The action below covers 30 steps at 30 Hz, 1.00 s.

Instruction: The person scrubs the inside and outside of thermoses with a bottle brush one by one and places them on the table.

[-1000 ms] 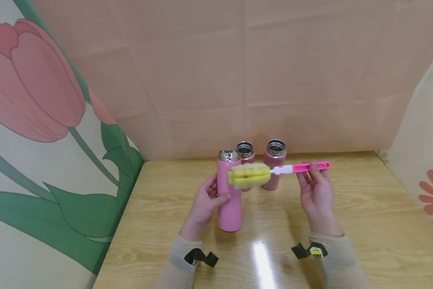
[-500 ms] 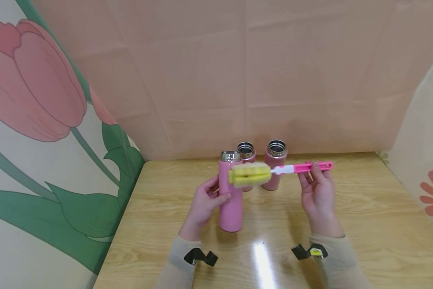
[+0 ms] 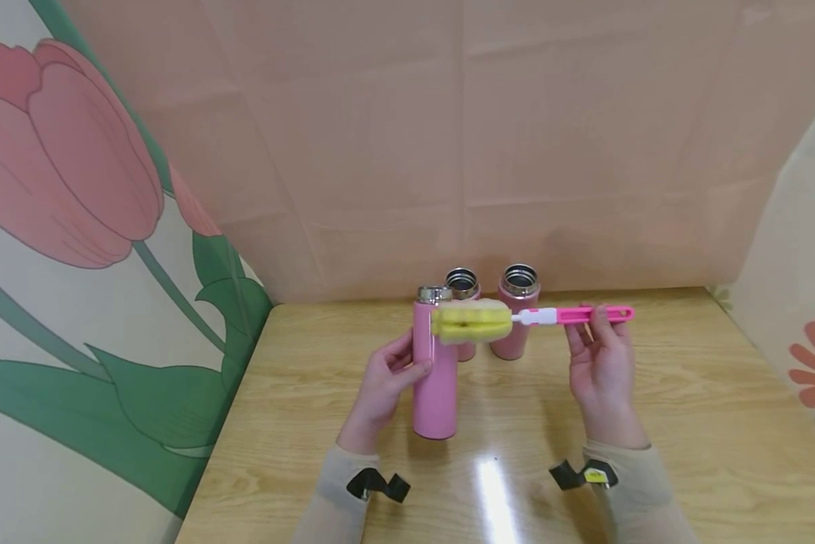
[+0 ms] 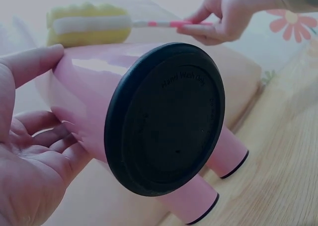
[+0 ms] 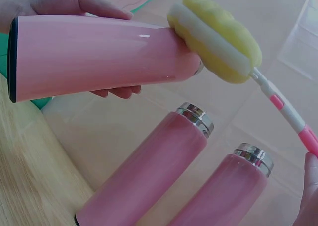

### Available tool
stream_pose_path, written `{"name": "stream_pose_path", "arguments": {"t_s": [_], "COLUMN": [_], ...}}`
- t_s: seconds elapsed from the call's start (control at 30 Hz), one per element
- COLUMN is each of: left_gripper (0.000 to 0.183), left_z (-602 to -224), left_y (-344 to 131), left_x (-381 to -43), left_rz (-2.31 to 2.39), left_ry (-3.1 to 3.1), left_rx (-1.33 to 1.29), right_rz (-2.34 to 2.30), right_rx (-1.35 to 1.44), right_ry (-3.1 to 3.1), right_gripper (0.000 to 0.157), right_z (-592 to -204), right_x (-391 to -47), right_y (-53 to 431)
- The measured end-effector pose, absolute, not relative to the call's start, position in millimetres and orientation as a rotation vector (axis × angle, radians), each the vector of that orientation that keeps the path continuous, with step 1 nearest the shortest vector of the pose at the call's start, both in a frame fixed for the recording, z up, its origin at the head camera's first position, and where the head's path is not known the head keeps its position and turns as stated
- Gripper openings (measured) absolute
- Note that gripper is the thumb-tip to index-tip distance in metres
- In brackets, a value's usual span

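So you've got your left hand wrapped round a tall pink bottle, thumb across the front, and it's up off the wooden table, black base showing in the left wrist view. Your right hand is pinching the pink handle of the sponge brush, held roughly level, its yellow head overlapping the upper part of that bottle; can't tell if they actually touch. Clutter-wise, two more pink bottles stand open behind: the nearer-left one is mostly blocked from the head view by the brush head and your held bottle, and the right one has the brush's neck crossing its front. Behind them hangs a creased pinkish backdrop, with a big tulip print off to the left
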<state>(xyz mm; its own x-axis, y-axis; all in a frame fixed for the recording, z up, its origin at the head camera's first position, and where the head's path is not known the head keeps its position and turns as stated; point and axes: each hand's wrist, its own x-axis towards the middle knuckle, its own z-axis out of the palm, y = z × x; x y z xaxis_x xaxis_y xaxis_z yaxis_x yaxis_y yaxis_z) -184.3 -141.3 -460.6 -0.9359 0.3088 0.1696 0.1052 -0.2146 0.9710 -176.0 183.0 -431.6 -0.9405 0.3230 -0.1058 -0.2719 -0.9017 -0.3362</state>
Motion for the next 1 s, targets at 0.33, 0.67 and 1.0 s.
{"name": "stream_pose_path", "arguments": {"t_s": [0.33, 0.67, 1.0], "left_gripper": [0.071, 0.071, 0.066], "left_z": [-461.6, -460.2, -458.9], "left_y": [-141.6, -141.3, -143.9], "left_x": [-184.7, -185.1, -185.6], "left_rz": [2.308, 2.350, 2.384], "left_ry": [1.870, 1.839, 1.770], "left_rx": [0.491, 0.536, 0.553], "right_rz": [2.784, 2.841, 2.839], "right_rx": [-0.223, -0.203, -0.198], "right_ry": [-0.442, -0.511, -0.715], "right_gripper": [0.017, 0.011, 0.009], "right_z": [-430.2, -431.7, -434.6], "right_x": [-173.7, -173.5, -176.1], "right_y": [182.8, 183.9, 184.0]}}
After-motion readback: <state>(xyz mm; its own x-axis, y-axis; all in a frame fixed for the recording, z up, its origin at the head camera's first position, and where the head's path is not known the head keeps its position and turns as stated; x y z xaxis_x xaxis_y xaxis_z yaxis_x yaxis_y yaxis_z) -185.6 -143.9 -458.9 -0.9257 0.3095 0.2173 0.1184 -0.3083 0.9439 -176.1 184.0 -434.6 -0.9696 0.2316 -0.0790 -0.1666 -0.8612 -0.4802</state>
